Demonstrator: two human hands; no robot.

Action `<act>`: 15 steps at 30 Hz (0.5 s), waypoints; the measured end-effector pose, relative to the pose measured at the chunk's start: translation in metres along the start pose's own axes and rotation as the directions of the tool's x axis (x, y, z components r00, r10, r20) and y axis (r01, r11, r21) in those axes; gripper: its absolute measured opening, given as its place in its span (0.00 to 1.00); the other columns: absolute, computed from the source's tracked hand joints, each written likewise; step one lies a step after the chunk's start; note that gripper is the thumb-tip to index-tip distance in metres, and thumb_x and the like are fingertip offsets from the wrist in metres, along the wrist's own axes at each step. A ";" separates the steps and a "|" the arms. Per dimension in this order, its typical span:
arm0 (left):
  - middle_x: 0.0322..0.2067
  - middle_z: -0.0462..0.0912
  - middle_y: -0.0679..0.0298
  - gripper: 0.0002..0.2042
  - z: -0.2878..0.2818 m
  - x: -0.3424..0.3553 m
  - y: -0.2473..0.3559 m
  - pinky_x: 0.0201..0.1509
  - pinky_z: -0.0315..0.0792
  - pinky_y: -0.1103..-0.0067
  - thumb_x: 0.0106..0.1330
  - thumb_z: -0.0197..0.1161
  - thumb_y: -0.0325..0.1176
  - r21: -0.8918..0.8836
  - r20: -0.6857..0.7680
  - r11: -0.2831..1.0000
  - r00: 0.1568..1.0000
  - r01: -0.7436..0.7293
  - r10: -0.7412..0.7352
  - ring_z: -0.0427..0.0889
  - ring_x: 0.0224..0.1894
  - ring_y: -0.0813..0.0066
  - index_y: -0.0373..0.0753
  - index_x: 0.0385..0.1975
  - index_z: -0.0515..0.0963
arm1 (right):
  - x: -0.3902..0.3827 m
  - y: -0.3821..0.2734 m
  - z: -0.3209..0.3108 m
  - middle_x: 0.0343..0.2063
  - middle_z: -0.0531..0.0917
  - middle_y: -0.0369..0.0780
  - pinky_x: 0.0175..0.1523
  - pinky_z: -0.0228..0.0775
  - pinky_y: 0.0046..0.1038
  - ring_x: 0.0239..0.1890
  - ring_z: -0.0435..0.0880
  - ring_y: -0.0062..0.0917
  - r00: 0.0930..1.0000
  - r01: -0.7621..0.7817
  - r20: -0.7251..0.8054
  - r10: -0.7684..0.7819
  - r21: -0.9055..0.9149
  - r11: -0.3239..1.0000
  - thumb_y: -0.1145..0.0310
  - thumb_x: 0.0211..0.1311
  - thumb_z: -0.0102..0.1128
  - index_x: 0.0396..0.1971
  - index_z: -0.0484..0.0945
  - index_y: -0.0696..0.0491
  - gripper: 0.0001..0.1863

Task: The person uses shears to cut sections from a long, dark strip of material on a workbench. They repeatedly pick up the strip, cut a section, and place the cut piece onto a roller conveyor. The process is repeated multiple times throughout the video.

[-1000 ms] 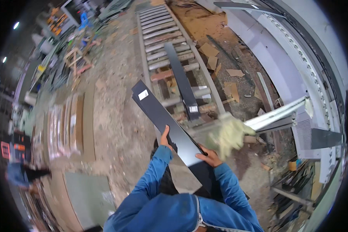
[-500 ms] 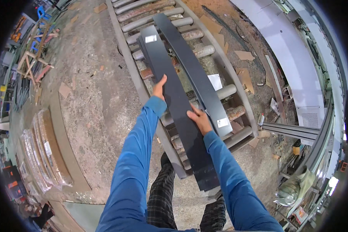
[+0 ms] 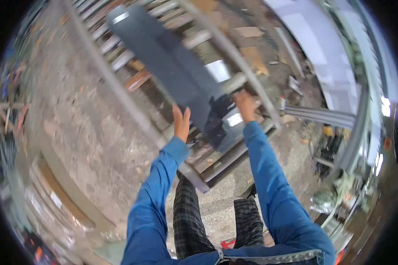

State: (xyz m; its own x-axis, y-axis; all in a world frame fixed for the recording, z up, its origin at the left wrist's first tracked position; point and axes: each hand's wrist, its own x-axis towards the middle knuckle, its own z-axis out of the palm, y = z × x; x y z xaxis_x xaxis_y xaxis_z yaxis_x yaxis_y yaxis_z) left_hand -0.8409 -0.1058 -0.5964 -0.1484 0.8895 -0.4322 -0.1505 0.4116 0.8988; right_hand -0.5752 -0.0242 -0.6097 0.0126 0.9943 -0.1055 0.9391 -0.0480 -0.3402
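Observation:
Two long dark grey panels lie side by side on a roller conveyor, blurred where they meet. The left panel has a white label at its far end; the right panel has one near its close end. My left hand is open beside the left panel's near left edge, fingers apart; contact cannot be made out. Over the right edge, close to the near label, my right hand is open with its fingers stretched forward. Its dark shadow falls across the panels.
A white sheet lies on the rollers right of the panels. Wrapped long packages rest on the floor at left. At right, a metal beam reaches toward the conveyor, with a long white panel beyond it and cardboard scraps between.
The panel I gripped now lies on the conveyor against the other panel. My hands have loosened and moved apart, the right one outward to the panels' right edge. The view has shifted.

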 end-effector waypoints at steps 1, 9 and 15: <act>0.64 0.30 0.43 0.36 0.001 0.004 -0.033 0.69 0.27 0.71 0.65 0.46 0.42 0.177 0.062 0.983 0.998 -0.041 0.031 0.29 0.67 0.55 0.25 0.61 0.35 | -0.011 -0.011 0.022 0.38 0.78 0.47 0.48 0.66 0.38 0.41 0.75 0.40 1.000 -0.021 0.017 0.019 0.109 0.994 0.60 0.53 0.54 0.39 0.76 0.56 0.17; 0.46 0.71 0.47 0.29 -0.017 0.007 -0.061 0.49 0.68 0.66 0.57 0.57 0.31 0.744 -0.095 0.667 0.993 0.021 0.075 0.74 0.44 0.51 0.27 0.56 0.57 | -0.160 0.004 -0.049 0.36 0.75 0.50 0.43 0.65 0.42 0.39 0.74 0.44 0.991 -0.080 -0.063 0.122 0.456 0.886 0.59 0.56 0.50 0.44 0.71 0.56 0.19; 0.36 0.77 0.55 0.14 0.127 -0.128 0.174 0.37 0.74 0.78 0.61 0.53 0.33 -0.122 0.105 0.983 0.986 0.138 -0.126 0.79 0.35 0.68 0.33 0.43 0.70 | -0.431 0.290 -0.194 0.25 0.79 0.48 0.35 0.73 0.36 0.30 0.80 0.34 0.586 -0.632 0.483 0.650 0.775 -0.006 0.55 0.56 0.51 0.28 0.78 0.62 0.22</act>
State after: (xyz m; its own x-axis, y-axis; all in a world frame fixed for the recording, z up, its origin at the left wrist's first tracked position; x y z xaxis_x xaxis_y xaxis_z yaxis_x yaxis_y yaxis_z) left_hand -0.7241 -0.1225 -0.3760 -0.0246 0.8465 -0.5318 -0.2881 0.5034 0.8146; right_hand -0.2416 -0.4484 -0.4821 0.4519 0.5060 -0.7347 -0.2792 -0.7020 -0.6552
